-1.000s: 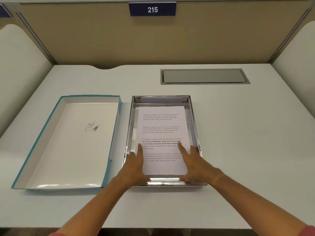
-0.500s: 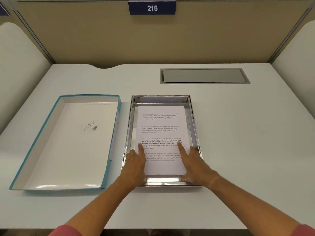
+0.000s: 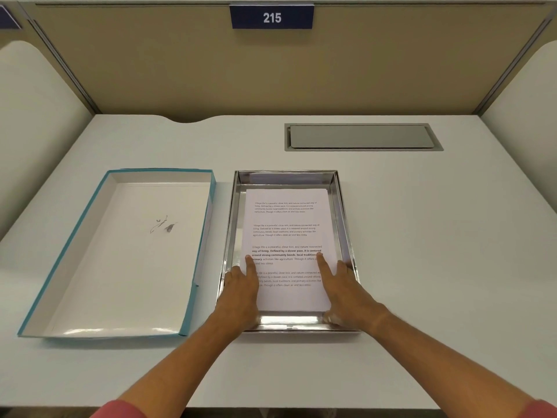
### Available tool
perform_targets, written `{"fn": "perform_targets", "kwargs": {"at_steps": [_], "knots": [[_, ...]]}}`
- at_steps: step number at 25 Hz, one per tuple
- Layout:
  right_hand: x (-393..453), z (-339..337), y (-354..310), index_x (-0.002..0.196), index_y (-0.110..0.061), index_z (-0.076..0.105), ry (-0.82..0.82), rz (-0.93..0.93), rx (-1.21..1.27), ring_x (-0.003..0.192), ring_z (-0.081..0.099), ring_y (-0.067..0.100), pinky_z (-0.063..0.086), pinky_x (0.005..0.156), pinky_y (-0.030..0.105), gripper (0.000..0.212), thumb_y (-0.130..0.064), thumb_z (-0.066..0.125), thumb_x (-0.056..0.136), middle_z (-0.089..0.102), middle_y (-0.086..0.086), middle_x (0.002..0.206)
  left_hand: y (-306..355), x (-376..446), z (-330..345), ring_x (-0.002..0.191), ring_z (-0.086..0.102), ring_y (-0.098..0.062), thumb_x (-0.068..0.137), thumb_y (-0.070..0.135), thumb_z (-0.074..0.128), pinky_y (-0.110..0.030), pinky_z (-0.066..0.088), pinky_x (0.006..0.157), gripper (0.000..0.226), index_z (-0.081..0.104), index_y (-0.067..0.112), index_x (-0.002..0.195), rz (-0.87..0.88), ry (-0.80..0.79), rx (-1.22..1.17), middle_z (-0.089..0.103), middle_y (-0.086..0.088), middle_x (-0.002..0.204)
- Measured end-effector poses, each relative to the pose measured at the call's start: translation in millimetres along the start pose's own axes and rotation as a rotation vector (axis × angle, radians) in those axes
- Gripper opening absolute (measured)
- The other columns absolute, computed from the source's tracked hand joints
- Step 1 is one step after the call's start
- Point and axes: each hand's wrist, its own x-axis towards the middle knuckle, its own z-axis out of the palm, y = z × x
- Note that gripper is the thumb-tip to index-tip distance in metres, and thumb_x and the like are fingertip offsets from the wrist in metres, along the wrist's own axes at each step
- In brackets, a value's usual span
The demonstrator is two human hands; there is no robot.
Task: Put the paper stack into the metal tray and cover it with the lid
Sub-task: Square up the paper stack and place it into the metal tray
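A white paper stack (image 3: 286, 236) with printed text lies flat inside the shiny metal tray (image 3: 286, 176) at the middle of the desk. My left hand (image 3: 241, 294) rests on the stack's near left edge, forefinger stretched out on the page. My right hand (image 3: 343, 291) mirrors it on the near right edge, forefinger on the paper and other fingers along the tray wall. Neither hand grips anything. The lid (image 3: 120, 254), teal outside and white inside, lies upside down on the desk just left of the tray.
A grey metal cable flap (image 3: 361, 136) is set in the desk behind the tray. A beige partition with a blue "215" sign (image 3: 272, 17) closes the back, and white side panels (image 3: 33, 122) flank the desk.
Both hands stay on the near edges of the paper; they and the stack have hardly shifted. Only the camera view moved slightly.
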Motion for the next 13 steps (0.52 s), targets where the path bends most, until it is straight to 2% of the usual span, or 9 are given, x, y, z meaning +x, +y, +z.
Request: {"fn": "perform_targets", "kwargs": {"at_steps": [3, 5, 7, 8, 11, 13], "knots": [[7, -13, 1, 0.152, -0.016, -0.016, -0.073, 0.078, 0.163, 0.141, 0.024, 0.035, 0.032, 0.111, 0.037, 0.128, -0.039, 0.08, 0.07, 0.017, 0.022, 0.15, -3, 6, -13, 0.135, 0.035, -0.029, 0.064, 0.044, 0.083, -0.041, 0.04, 0.107, 0.134, -0.014, 0.014, 0.152, -0.026, -0.088, -0.195, 0.026, -0.014, 0.147], [23, -24, 3, 0.152, -0.014, 0.001, 0.022, 0.131, 0.283, 0.13, 0.043, 0.032, 0.043, 0.104, 0.037, 0.114, -0.044, 0.075, 0.071, 0.036, 0.019, 0.146, -7, 22, -26, 0.131, 0.044, -0.032, 0.052, 0.062, 0.081, -0.044, 0.047, 0.104, 0.137, -0.001, 0.015, 0.152, -0.06, -0.095, -0.348, 0.033, -0.014, 0.147], [39, -34, -1, 0.139, -0.011, 0.029, 0.161, 0.168, 0.413, 0.107, 0.06, 0.024, 0.055, 0.086, 0.031, 0.081, -0.04, 0.069, 0.076, 0.056, 0.01, 0.13, -7, 39, -39, 0.125, 0.052, -0.033, 0.053, 0.071, 0.073, -0.047, 0.052, 0.097, 0.12, 0.022, 0.014, 0.146, -0.088, 0.015, -0.479, 0.046, -0.012, 0.143], [44, -38, -4, 0.132, -0.01, 0.037, 0.201, 0.192, 0.463, 0.099, 0.061, 0.021, 0.054, 0.078, 0.027, 0.066, -0.037, 0.067, 0.079, 0.061, 0.006, 0.124, -5, 46, -44, 0.123, 0.055, -0.032, 0.06, 0.069, 0.07, -0.046, 0.053, 0.095, 0.105, 0.031, 0.014, 0.142, -0.101, 0.06, -0.532, 0.05, -0.011, 0.141], [51, -42, -12, 0.118, -0.005, 0.05, 0.214, 0.266, 0.492, 0.087, 0.056, 0.018, 0.042, 0.059, 0.016, 0.042, -0.03, 0.061, 0.085, 0.061, 0.002, 0.108, 2, 58, -48, 0.118, 0.058, -0.03, 0.078, 0.056, 0.065, -0.037, 0.052, 0.089, 0.072, 0.047, 0.011, 0.13, -0.136, 0.097, -0.588, 0.056, -0.009, 0.135], [50, -42, -13, 0.105, -0.005, 0.056, 0.221, 0.283, 0.468, 0.082, 0.053, 0.018, 0.038, 0.055, 0.02, 0.028, -0.027, 0.058, 0.087, 0.061, 0.002, 0.097, 4, 59, -45, 0.113, 0.058, -0.028, 0.083, 0.053, 0.062, -0.035, 0.052, 0.086, 0.061, 0.051, 0.008, 0.123, -0.139, 0.11, -0.569, 0.057, -0.009, 0.129]]}}
